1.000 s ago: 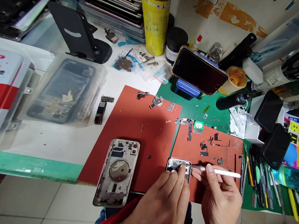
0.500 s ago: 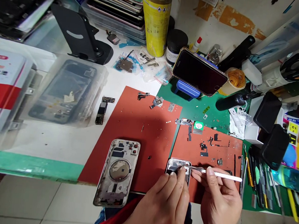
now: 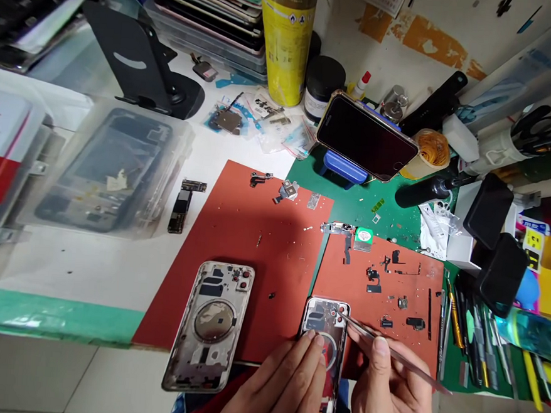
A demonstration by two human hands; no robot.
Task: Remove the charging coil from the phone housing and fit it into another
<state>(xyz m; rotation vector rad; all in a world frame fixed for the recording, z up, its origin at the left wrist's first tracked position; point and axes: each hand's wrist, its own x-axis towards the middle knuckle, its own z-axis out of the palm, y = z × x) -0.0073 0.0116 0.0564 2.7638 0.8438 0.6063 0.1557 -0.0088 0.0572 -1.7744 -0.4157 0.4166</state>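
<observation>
At the front edge of the red mat, a phone housing (image 3: pixel 339 356) lies partly under my left hand (image 3: pixel 282 383). That hand's fingers are held together, their tips resting on the housing's inner face. Metal tweezers (image 3: pixel 410 362) are pinched between the thumb and fingers of my right hand (image 3: pixel 392 391), with the tips at the housing's camera corner. Whether the tips hold anything is too small to tell. To the left a second housing (image 3: pixel 208 353) lies open side up, overhanging the table edge.
Small phone parts (image 3: pixel 374 279) are scattered over the red mat (image 3: pixel 253 255). Behind stand a phone (image 3: pixel 368 134) on a blue stand and a yellow can (image 3: pixel 289 50). Tools (image 3: pixel 477 334) lie at the right, a clear plastic case (image 3: pixel 108 169) at the left.
My left hand has shifted down and left, uncovering more of the housing. My right hand has lowered slightly, and the tweezers now tilt more steeply. The view has moved slightly.
</observation>
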